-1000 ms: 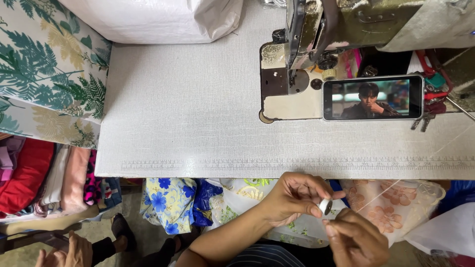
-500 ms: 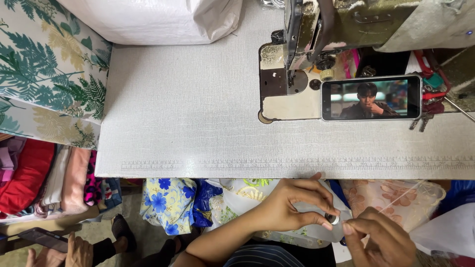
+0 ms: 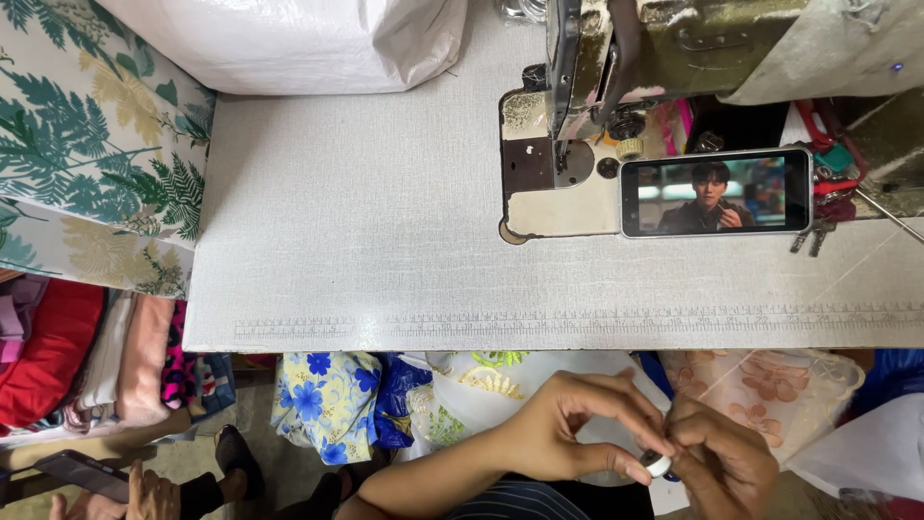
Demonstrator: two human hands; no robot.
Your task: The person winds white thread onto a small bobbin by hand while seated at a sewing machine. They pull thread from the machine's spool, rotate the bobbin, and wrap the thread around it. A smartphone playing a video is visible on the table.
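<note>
Head view: left hand (image 3: 568, 429) and right hand (image 3: 722, 462) half-hide a bobbin (image 3: 658, 465) (small, white)

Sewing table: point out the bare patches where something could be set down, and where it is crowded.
The sewing table is bare across its left and middle, between the white sack, the fern-print fabric and the sewing machine. A bare strip runs along the ruler-marked front edge below the phone. The right end is crowded with the machine, phone and keys.

The right hand (image 3: 722, 462) has closed in against the left hand (image 3: 577, 429); the small white bobbin (image 3: 657, 465) now sits between their fingertips.
</note>
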